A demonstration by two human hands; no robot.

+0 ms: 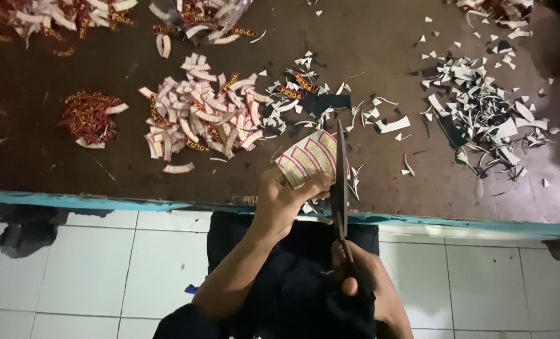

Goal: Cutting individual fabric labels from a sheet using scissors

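My left hand [284, 199] holds a small white sheet of red-and-yellow curved labels [307, 159] just above the table's front edge, thumb on top. My right hand [363, 282] grips the handles of dark scissors [341, 182], low over my dark lap. The scissor blades point away from me and sit against the right edge of the label sheet. Whether the blades are parted is hard to tell from this angle.
On the brown table [60, 169], a heap of cut curved labels [201, 116] lies left of the sheet, a small red pile [90, 118] further left, more labels [73, 16] at the back. White and black offcuts [481, 113] spread right. Teal table edge [104, 203], white floor tiles below.
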